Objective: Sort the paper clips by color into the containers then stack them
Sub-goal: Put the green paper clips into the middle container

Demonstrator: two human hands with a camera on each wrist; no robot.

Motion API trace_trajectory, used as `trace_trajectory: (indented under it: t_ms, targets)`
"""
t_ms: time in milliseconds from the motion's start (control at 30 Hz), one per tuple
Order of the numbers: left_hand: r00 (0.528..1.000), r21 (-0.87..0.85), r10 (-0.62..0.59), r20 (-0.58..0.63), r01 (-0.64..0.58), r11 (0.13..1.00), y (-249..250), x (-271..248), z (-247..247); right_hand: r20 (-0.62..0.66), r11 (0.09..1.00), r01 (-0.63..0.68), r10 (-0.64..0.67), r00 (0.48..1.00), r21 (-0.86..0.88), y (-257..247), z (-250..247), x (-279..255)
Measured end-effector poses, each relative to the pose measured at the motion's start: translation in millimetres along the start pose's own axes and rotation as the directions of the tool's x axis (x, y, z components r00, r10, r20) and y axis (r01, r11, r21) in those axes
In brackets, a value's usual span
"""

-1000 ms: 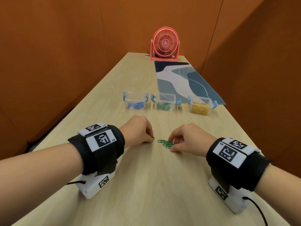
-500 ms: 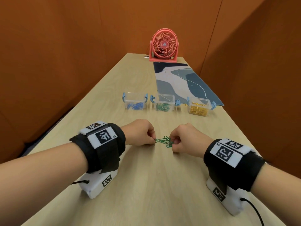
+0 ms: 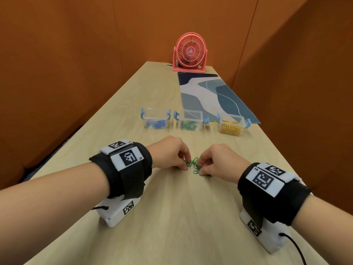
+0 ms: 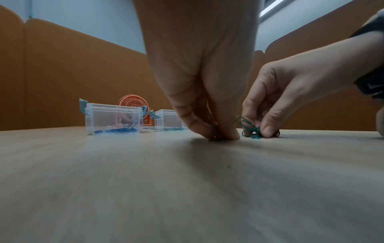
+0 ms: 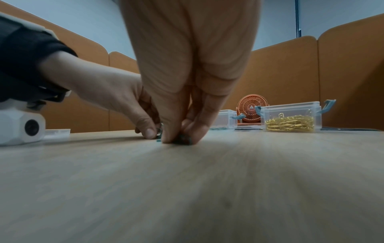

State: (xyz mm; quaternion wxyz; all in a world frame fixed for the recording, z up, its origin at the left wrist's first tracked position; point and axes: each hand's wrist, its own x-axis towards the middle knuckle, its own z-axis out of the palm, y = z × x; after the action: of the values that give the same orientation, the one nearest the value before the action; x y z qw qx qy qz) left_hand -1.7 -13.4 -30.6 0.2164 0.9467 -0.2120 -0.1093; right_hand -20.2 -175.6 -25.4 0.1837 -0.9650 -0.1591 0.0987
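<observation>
A small pile of green paper clips (image 3: 194, 163) lies on the wooden table between my two hands. My left hand (image 3: 172, 154) pinches green clips at the pile's left side, fingertips on the table (image 4: 216, 131). My right hand (image 3: 214, 162) pinches the clips at the pile's right side (image 4: 249, 129); in the right wrist view they show only as a dark bit under its fingertips (image 5: 182, 139). Three clear open containers stand in a row beyond: one with blue clips (image 3: 155, 121), one with green clips (image 3: 190, 122), one with yellow clips (image 3: 231, 126).
A red desk fan (image 3: 190, 52) stands at the table's far end. A blue patterned mat (image 3: 212, 96) lies behind the containers on the right. Orange partition walls close in both sides. A clear lid (image 5: 56, 131) lies on the table at left.
Both hands have closed in toward each other, gathering the green clips into a tighter pile and pinching them from both sides.
</observation>
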Motion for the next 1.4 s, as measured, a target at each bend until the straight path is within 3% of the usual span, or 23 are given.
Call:
trace_trajectory:
  t_ms: [400, 600, 800, 1000, 1400]
  targets:
    - [1.000, 0.019, -0.007, 0.002, 0.007, 1.000, -3.5, 0.7, 1.6, 0.126, 0.987, -0.003, 0.024, 0.992, -0.162, 0.6, 7.8, 2.9]
    - [0.998, 0.001, -0.043, 0.046, 0.043, 0.999, -5.5, 1.9, 2.9, 0.114, 0.983, 0.005, 0.017, 0.993, -0.184, 1.7, 7.8, 2.0]
    - [0.993, -0.187, -0.119, 0.019, 0.120, 0.975, -16.9, 3.7, -10.7, 0.084, 0.999, -0.022, 0.024, 0.996, -0.024, 8.2, 2.4, 4.7]
    - [0.986, -0.404, -0.167, 0.014, 0.159, 0.901, -11.9, 10.4, -14.6, 0.006, 0.959, -0.175, 0.178, 0.984, 0.223, 26.3, -12.9, 15.9]
    - [0.953, -0.154, -0.221, 0.209, 0.255, 0.955, 17.5, 45.3, -0.3, -0.207, 0.967, -0.120, 0.167, 0.964, 0.223, 30.1, -53.6, 75.5]
